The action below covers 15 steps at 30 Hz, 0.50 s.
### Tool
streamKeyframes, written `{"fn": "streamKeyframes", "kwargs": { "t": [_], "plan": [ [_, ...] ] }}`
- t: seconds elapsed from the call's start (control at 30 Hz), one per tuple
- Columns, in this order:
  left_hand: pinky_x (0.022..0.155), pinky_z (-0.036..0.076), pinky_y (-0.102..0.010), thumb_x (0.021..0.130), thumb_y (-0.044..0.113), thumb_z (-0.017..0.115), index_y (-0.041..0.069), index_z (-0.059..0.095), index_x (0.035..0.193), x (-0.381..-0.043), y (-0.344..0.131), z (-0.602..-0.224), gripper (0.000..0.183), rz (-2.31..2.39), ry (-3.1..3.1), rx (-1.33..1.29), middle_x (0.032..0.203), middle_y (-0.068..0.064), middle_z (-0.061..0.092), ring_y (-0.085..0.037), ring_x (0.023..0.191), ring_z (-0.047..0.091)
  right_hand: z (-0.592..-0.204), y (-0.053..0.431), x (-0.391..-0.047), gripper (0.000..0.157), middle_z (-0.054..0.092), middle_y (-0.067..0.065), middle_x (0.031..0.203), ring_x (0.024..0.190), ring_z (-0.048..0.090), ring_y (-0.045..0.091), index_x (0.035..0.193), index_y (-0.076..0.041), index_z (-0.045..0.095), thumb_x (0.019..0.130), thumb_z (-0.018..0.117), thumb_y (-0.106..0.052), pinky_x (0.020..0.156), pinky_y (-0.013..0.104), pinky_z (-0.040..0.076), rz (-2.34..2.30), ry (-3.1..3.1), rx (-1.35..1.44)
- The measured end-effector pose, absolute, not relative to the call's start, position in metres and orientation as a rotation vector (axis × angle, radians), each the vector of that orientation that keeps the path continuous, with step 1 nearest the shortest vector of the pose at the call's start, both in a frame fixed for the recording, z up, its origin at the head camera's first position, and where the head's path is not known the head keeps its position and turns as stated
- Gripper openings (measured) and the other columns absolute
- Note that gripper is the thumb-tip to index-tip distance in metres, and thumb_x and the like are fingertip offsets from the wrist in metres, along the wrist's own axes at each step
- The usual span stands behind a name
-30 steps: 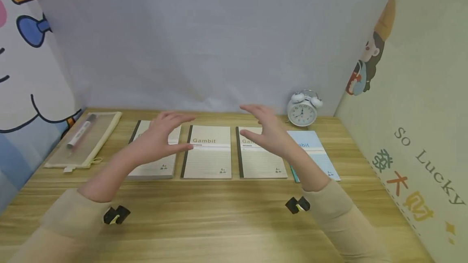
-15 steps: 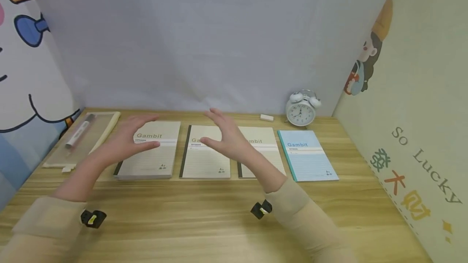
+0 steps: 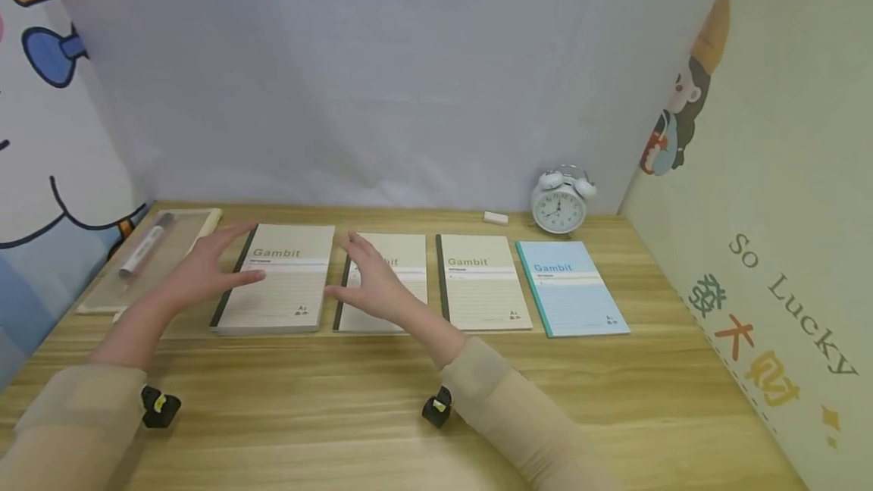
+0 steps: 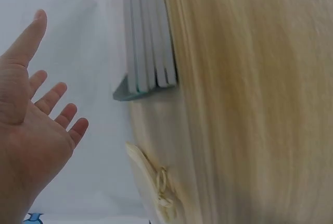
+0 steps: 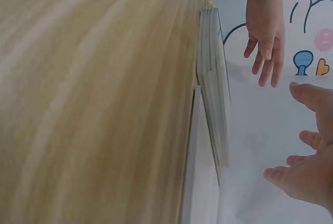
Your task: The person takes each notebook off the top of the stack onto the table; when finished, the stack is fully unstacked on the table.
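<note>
A stack of cream Gambit notebooks (image 3: 276, 294) with black spines lies on the table, its layered edges (image 4: 148, 36) showing in the left wrist view. Over its left side hovers my left hand (image 3: 198, 275), fingers spread and thumb apart. My right hand (image 3: 378, 286) is held above a single cream notebook (image 3: 405, 294), just right of the stack, partly hiding it. Neither hand holds anything. In the right wrist view, my right hand (image 5: 309, 153) faces the left hand (image 5: 265, 31), and both are apart from the notebooks.
Farther right lie another cream notebook (image 3: 480, 286) and a blue one (image 3: 573, 290). A white eraser (image 3: 495, 217) and a white alarm clock (image 3: 560, 207) stand at the back. At left is a mesh zip pouch (image 3: 194, 229) with a marker (image 3: 145, 248).
Both hands have moved left: the right from above the third notebook to the second, the left from over the stack's right part to its left side. The notebooks lie where they were.
</note>
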State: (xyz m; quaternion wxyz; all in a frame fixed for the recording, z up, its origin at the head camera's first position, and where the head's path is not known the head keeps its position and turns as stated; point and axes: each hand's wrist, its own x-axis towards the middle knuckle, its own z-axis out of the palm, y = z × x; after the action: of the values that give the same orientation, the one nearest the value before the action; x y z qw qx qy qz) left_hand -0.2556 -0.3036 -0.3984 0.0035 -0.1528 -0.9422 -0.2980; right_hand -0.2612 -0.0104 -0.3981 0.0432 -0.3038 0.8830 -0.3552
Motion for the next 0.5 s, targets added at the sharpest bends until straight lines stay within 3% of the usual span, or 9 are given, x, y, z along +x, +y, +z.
{"fn": "streamKeyframes", "kwargs": {
  "t": [0.23, 0.5],
  "plan": [
    [0.1, 0.018, -0.07, 0.081, 0.042, 0.072, 0.006, 0.007, 0.152, -0.264, -0.314, -0.416, 0.103, -0.977, -3.04, -0.41, 0.152, -0.029, 0.013, -0.054, 0.135, 0.013, -0.422, -0.025, -0.268, 0.08, 0.018, 0.01, 0.157, 0.144, 0.018, 0.025, 0.151, -0.016, 0.024, 0.087, 0.068, -0.037, 0.112, 0.045, 0.025, -1.009, 2.67, -0.878],
    [0.101, 0.021, -0.068, 0.08, 0.045, 0.073, -0.005, 0.007, 0.149, -0.267, -0.32, -0.433, 0.108, -0.984, -3.12, -0.348, 0.146, -0.037, 0.017, -0.057, 0.131, 0.018, -0.43, -0.037, -0.273, 0.08, 0.018, 0.01, 0.157, 0.144, 0.018, 0.023, 0.151, -0.015, 0.024, 0.087, 0.065, -0.042, 0.115, 0.039, 0.021, -0.878, 2.63, -0.821]
  ]
}}
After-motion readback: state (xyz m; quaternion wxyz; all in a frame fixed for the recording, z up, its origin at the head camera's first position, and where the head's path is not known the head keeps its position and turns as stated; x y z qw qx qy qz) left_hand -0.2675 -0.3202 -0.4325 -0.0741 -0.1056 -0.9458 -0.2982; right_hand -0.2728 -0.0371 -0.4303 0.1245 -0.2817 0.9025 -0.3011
